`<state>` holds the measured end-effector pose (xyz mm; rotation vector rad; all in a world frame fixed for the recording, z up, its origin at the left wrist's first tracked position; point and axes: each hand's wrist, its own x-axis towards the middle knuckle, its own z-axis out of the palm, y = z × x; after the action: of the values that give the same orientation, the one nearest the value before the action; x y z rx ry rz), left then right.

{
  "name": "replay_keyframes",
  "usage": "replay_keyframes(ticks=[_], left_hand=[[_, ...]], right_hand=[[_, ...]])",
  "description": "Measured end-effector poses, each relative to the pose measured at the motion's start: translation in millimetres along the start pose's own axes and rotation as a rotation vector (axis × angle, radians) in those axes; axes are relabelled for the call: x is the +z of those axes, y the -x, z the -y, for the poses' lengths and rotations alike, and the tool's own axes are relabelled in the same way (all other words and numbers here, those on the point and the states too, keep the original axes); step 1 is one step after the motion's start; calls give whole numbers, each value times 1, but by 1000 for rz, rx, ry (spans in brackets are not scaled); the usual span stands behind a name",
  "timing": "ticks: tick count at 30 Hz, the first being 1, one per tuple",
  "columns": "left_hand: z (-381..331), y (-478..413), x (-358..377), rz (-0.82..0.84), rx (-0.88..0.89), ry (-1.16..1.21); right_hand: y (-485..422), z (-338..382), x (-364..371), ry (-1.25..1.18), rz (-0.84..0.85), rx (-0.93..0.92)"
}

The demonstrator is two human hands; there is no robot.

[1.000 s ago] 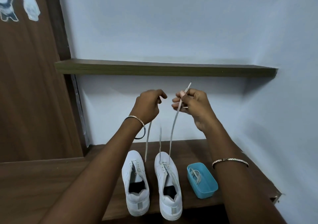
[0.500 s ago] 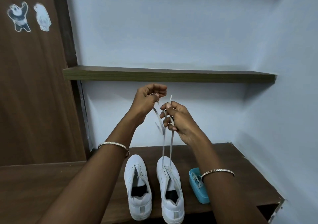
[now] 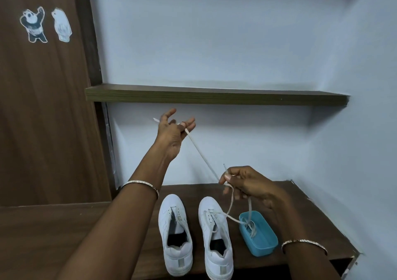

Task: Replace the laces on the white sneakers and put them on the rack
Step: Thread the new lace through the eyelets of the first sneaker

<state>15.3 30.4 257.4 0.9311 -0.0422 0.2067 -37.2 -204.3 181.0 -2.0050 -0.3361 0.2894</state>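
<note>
- The lace [image 3: 202,155] runs taut between both sets of fingers, and below them it's threaded into the right-side sneaker [image 3: 217,236].
- The left hand [image 3: 171,135] pinches one end with its other fingers splayed. The right hand [image 3: 247,185] is clamped on the crossing.
- Looks like knot-tying. Next I'd pull it snug, then make the bow.
- The teal box [image 3: 264,245] under the right fingers holds loose laces [image 3: 250,229].

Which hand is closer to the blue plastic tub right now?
Right. The right hand hovers just above the blue plastic tub, pinching the lace; the left hand is raised high to its left, near the shelf.
</note>
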Motion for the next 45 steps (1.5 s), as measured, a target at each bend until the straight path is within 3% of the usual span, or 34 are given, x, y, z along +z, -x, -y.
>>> replay_keyframes(ticks=[3,5,8,11,14,20,24,29,36,45], left_hand=[[10,14,0,161,-15,-254],[17,25,4,219,1,-381],[28,37,9,258,-23,-369],[41,43,7,301,-41,-327],[49,46,3,329,-28,-313],[45,41,-4,259,47,-340],[43,36,-3,289,63,-427],[48,42,1,374,25,-525],[68,39,-12,407,-25,-597],[83,41,-17,387,-36,-616]], right_hand=[[-5,7,5,43,-189,-12],[-13,15,7,-56,-303,-31],[-24,30,12,-460,-238,67],[-25,43,24,-630,-118,147],[-27,49,33,-753,-169,195],[-22,39,32,-485,-493,212],[-19,32,36,-688,-245,242],[-30,35,47,-884,-180,268],[-42,41,38,-1062,-261,316],[-49,51,29,-826,-368,67]])
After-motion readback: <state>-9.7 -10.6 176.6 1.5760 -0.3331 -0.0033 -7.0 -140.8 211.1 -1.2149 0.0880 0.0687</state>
